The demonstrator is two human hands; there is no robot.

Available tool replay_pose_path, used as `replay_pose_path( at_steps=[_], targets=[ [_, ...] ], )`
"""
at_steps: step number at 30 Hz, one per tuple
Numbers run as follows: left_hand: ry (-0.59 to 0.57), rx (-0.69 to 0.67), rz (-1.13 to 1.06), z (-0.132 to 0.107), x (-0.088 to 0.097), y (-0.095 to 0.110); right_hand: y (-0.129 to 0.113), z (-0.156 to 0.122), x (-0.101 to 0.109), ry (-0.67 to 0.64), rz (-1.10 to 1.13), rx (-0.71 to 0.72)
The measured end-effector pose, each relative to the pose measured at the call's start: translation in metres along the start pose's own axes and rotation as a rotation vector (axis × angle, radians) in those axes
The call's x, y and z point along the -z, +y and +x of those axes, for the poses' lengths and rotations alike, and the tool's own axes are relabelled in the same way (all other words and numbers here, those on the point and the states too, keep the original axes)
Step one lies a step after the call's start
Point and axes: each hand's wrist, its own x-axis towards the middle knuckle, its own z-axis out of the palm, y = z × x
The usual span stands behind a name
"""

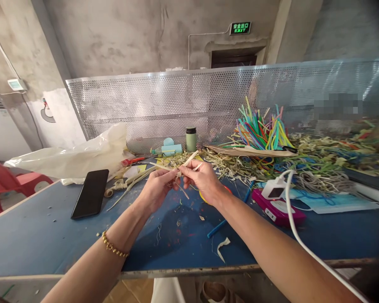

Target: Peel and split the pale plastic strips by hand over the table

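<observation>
Found pale strips (192, 157) pinched between both hands, above the blue surface (34, 235), near its far litter of cuttings (227, 166). Judged light, thin, pliable, apt to split or crease; best gripped close to the crossing, not at loose ends. Recorded left hand (158, 187) as nearly closed, fingertips pinching the strips; right hand (204, 181) likewise, gripping from the opposite side.

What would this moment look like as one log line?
left hand: pinching pale strips | right hand: pinching same strips | phone: flat on blue table
</observation>
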Motion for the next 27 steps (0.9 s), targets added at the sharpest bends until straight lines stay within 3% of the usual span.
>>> replay_pose_path(
  at_steps=[27],
  targets=[
    [-0.004,-0.017,0.031,0.0012,0.002,-0.0037,0.0034,0.0029,0.0019,0.09,-0.026,-0.06]
  ],
)
